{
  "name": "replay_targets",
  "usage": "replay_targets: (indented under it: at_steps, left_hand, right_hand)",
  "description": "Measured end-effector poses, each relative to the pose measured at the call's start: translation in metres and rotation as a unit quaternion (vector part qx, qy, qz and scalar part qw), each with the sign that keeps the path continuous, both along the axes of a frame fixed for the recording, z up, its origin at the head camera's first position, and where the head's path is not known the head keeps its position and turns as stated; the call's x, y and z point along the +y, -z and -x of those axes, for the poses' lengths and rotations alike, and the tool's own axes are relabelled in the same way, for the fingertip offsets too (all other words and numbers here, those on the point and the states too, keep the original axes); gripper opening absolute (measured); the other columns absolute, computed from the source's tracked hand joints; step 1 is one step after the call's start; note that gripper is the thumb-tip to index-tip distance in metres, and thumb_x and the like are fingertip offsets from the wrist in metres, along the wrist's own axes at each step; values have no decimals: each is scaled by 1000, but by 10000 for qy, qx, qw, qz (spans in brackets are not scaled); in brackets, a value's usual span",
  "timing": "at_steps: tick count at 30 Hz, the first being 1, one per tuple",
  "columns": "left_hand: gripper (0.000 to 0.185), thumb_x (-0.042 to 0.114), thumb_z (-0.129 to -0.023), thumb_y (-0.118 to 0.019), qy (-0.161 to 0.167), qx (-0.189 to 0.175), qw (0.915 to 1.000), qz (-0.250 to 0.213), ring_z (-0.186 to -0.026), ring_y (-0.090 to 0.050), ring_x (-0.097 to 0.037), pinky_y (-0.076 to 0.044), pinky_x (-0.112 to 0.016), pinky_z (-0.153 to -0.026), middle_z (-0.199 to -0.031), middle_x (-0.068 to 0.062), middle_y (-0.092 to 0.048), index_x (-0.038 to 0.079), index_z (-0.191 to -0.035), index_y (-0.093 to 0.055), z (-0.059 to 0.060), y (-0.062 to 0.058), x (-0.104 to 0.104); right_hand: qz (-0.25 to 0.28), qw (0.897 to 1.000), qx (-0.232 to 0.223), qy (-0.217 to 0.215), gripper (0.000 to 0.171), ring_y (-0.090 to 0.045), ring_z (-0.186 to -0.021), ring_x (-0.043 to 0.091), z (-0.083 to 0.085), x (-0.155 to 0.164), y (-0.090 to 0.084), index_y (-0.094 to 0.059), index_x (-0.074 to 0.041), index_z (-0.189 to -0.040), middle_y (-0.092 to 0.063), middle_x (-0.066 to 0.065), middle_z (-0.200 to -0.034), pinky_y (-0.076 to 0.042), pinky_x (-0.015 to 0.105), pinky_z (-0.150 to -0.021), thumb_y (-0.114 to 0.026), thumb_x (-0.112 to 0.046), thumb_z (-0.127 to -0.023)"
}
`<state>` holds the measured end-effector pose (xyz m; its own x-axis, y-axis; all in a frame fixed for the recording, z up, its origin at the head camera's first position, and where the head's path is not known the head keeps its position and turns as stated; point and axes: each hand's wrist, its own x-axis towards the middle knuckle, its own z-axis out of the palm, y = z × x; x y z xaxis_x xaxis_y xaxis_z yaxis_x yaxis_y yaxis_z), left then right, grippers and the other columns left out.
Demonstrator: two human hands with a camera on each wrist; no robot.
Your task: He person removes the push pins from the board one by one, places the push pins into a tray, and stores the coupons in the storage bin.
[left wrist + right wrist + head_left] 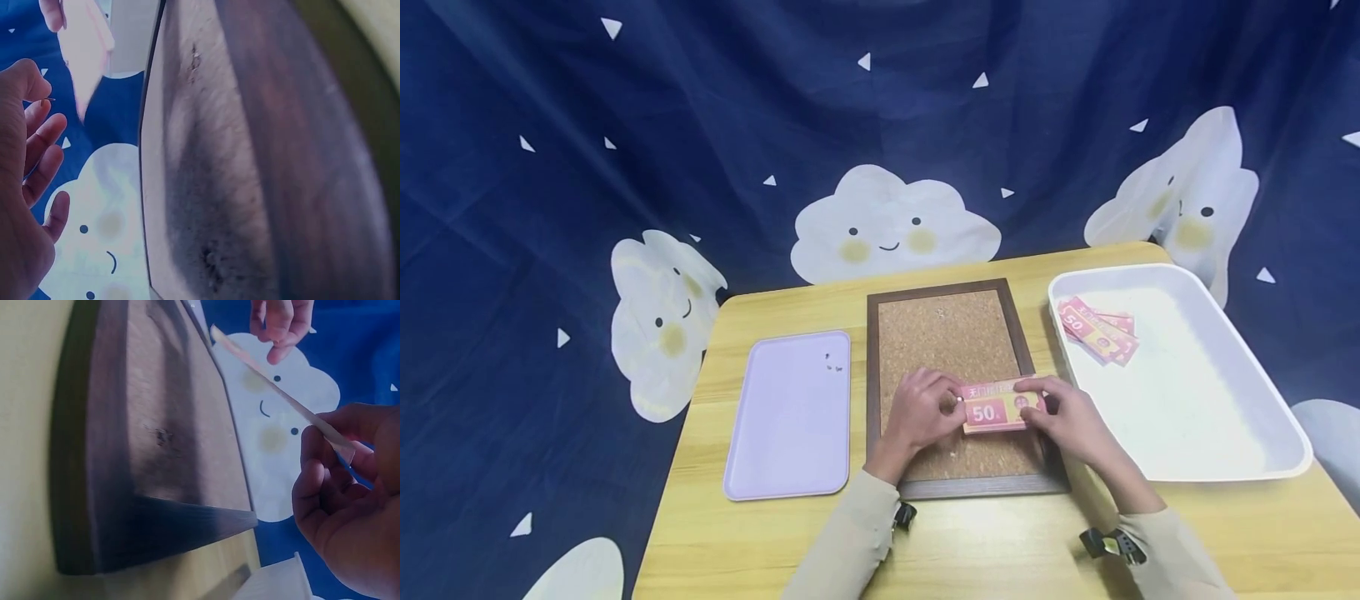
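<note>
Over the lower part of the brown-framed cork board (951, 333), my right hand (1067, 417) pinches a pink and yellow paper coupon (988, 412) printed with a large 50. Its edge faces the camera in the right wrist view, where the coupon (281, 394) runs between thumb and fingers. My left hand (921, 408) is at the coupon's left end. Between that thumb and index finger is a small pushpin (49, 99), its thin metal point showing in the left wrist view. The other left fingers are spread loosely.
A shallow lilac tray (786, 425) lies left of the board, with several tiny pins (832, 365) near its upper right corner. On the right stands a deep white bin (1187, 400) holding several more coupons (1097, 332). A blue curtain (737, 100) hangs behind the wooden table (700, 458).
</note>
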<state>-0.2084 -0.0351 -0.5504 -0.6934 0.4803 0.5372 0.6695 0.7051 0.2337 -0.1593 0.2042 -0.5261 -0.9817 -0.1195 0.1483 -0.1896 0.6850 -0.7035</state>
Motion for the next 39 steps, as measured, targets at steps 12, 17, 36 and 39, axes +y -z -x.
replay_targets:
  at_steps: [12,17,36,39]
  left_hand:
    - [14,34,-70,-63,-95,91,9999,11,-85,-56,-5,-42,-25,-79,-91,11,-67,24,-79,-65,6,-10,-8]
    - [14,32,-71,-60,-162,5,9999,-4,-87,-56,-4,-41,-25,-87,-93,13,-66,24,-80,-66,9,-10,-15]
    - [7,30,-68,-61,-643,129,9976,-237,-84,-58,-6,-42,-31,-78,-86,13,-66,26,-73,-64,22,-12,-44]
    - [7,30,-68,-62,-743,152,9966,-312,-82,-58,-7,-42,-33,-77,-85,13,-66,25,-72,-64,24,-11,-52]
  right_hand:
    - [-29,9997,106,237,32,-55,-82,17,10,10,-15,-64,-17,-102,-63,4,-106,-43,28,-68,-71,-12,-72]
    - [4,9993,151,341,29,-54,-69,11,14,17,-23,-64,-16,-102,-64,5,-99,-43,21,-55,-70,-13,-74]
    - [-374,9965,498,551,32,-42,-59,8,27,35,-37,-64,-16,-104,-59,1,-85,-35,23,-49,-70,-13,-73]
    - [-365,9957,614,583,33,-43,-60,9,29,38,-39,-64,-16,-103,-60,2,-87,-35,22,-51,-71,-11,-72]
